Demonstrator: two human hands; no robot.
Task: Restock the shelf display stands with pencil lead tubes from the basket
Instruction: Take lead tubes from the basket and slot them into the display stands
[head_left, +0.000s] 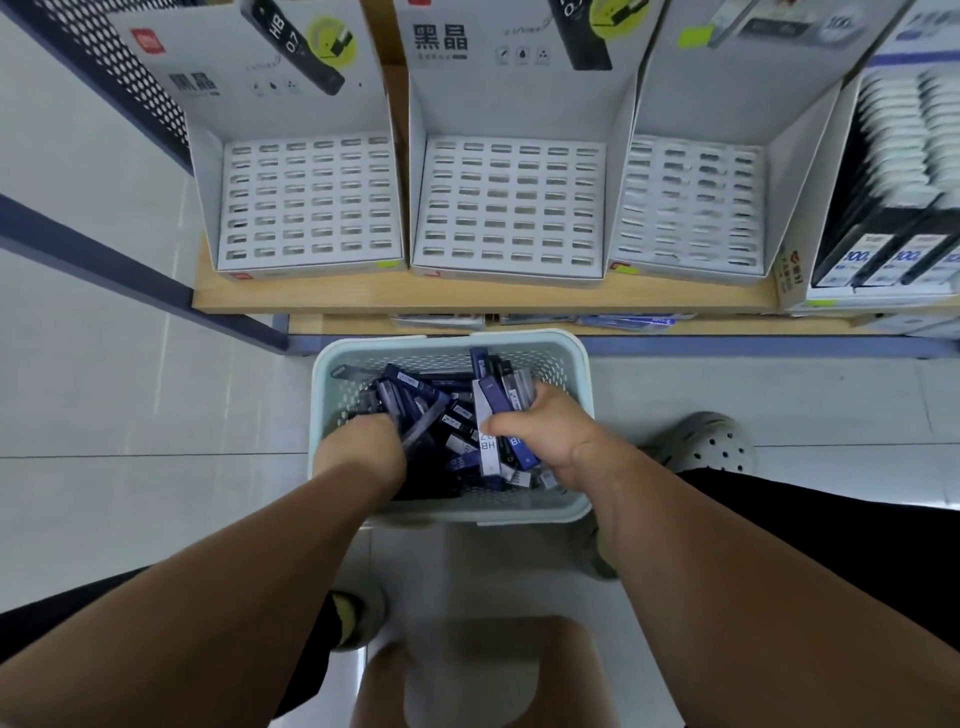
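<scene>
Three white cardboard display stands (509, 208) sit side by side on a light wooden shelf (467, 299). Each has a tall printed back panel and a slotted white tray in its base, and the slots show as bare openings. None of the task's tubes is in the stands.

Below the shelf edge, a pale green perforated plastic basket (447, 340) stands on the pale tiled floor (130, 389). Dark blue pencil lead tubes (447, 431) lie jumbled inside it, crossing one another at all angles, and some show white labels.

At the basket's right side, the right hand (545, 431) is clamped on a bunch of these tubes. The thumb lies across their front and the fingers curl behind. The bunch stands roughly upright, its top ends rising above the pile.

At the basket's left side, the left hand (363, 447) is pushed down into the heap. Its fingers are buried among the tubes, so I cannot tell whether it holds any.

On the shelf, to the right of the stands, a black rack (883, 228) is packed with what seem to be white-topped packs, though they are too blurred to be sure. A grey perforated clog (711, 441) rests on the floor just right of the basket.
</scene>
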